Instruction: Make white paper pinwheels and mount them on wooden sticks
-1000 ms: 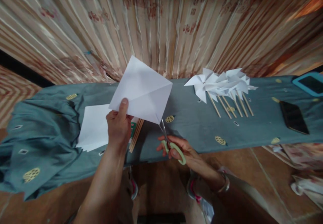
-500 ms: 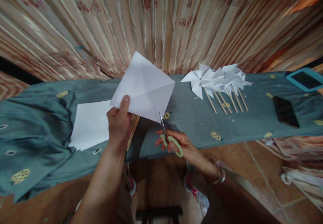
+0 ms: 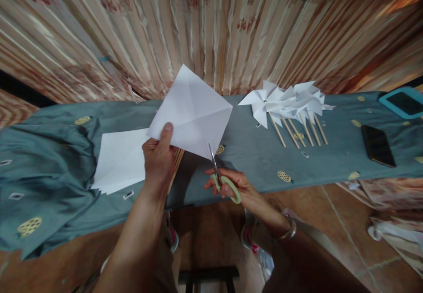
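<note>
My left hand pinches a white square sheet of paper by its left corner, thumb on top. Crossing creases mark the sheet, which is held up above the table. In my right hand are scissors with pale green handles, their blades parted around the sheet's lower corner. A stack of white paper lies left of my left hand. Several wooden sticks lie partly hidden beneath the held sheet and my left hand.
Several white paper pinwheels on wooden sticks lie to the right. Beyond them are a black phone and a blue-framed device. A green cloth with pineapple prints covers the narrow table, and a pleated curtain hangs behind it.
The whole view has shifted slightly. Both hands keep their hold on the paper and scissors, with the blades still at the lower corner.
</note>
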Motion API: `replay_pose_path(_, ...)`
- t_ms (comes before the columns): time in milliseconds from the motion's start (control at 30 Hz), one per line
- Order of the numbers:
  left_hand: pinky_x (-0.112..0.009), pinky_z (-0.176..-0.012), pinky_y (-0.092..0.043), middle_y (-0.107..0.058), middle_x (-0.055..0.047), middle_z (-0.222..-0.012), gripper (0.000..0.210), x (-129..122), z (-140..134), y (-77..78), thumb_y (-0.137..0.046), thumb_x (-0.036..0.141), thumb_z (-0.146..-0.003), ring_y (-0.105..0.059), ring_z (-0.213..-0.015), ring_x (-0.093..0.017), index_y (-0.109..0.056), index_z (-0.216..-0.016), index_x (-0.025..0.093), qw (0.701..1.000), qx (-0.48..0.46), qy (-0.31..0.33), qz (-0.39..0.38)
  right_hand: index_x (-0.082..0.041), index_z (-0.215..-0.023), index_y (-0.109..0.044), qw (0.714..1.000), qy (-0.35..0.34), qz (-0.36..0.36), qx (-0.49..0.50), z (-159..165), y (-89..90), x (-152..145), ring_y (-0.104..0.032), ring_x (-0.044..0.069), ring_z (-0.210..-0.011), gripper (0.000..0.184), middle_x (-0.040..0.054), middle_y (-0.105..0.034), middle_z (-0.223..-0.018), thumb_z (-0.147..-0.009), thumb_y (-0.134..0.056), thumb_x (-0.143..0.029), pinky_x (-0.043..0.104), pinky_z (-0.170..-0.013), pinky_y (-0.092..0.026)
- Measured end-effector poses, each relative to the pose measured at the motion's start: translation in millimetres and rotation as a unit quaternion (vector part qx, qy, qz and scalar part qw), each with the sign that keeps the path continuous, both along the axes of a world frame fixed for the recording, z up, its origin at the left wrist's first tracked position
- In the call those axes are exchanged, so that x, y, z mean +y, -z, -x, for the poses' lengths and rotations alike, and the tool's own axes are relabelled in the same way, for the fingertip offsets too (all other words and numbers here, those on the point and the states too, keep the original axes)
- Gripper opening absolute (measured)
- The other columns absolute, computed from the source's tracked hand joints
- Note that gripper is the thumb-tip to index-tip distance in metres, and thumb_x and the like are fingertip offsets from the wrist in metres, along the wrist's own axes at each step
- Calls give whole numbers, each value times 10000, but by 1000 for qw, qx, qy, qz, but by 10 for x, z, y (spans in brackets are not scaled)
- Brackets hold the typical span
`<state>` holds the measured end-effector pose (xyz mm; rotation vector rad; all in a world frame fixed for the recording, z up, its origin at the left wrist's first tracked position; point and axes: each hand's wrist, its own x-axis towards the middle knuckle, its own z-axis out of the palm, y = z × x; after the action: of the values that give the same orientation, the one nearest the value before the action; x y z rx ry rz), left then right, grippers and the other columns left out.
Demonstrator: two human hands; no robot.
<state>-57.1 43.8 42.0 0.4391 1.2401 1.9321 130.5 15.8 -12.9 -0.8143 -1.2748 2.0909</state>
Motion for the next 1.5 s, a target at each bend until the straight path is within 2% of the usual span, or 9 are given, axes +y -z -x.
replay_pose_path(233,-270,-757,-582,-739,-33,-745,137,-8,-7,-18,-745,287,-757,-713,-928,-202,-673,-706,182,1000,-15,-6,26,-206,-1176,-637,999,-13,-27,-14,-8,-42,10,-553,113,-679,487,50,-691,-929,-776,-708,-475,244,-579,-464)
replay_pose_path(533,-252,-697,-579,-738,-26,-738,129,-13,3,30,-727,301,-771,-715,-875,-190,-683,-728,188,1000,0,15,3,-222,-1164,-638,1000,-13,-15,-12,-5,-39,13,-531,120,-680,468,47,-681,-929,-774,-710,-470,251,-575,-439)
replay_pose_path(733,-237,-686,-569,-723,-12,-695,183,-24,16,40,-727,316,-774,-712,-894,-190,-640,-657,205,1000,14,17,22,-232,-1140,-651,1000,-13,-9,3,-4,-42,15,-526,96,-644,451,18,-683,-888,-758,-738,-454,234,-583,-436)
replay_pose_path(933,-232,-669,-565,-727,-8,-699,166,-35,30,54,-744,333,-759,-715,-863,-187,-661,-693,204,999,18,22,15,-222,-1128,-659,999,-13,-45,-17,-4,-87,16,-535,106,-659,460,29,-681,-886,-767,-718,-502,235,-570,-433)
replay_pose_path(1067,-242,-675,-569,-725,-21,-687,225,-21,30,63,-778,378,-711,-719,-843,-195,-663,-687,187,1000,11,23,11,-212,-1166,-632,998,-17,-47,-23,-11,-57,15,-538,105,-674,480,38,-675,-909,-788,-701,-501,233,-574,-432)
replay_pose_path(1300,-237,-724,-576,-758,-60,-804,311,26,-6,67,-845,372,-609,-723,-833,-188,-718,-775,142,999,-33,23,-21,-220,-1173,-630,997,-11,-72,-27,-47,-23,34,-542,98,-682,489,29,-681,-910,-784,-710,-505,222,-592,-427)
replay_pose_path(1500,-272,-715,-591,-762,-85,-833,411,41,-9,111,-832,444,-616,-729,-815,-201,-726,-851,124,997,-49,43,-34,-218,-1184,-636,995,0,-90,-31,-81,6,38,-545,96,-675,534,31,-690,-906,-769,-709,-546,229,-610,-428)
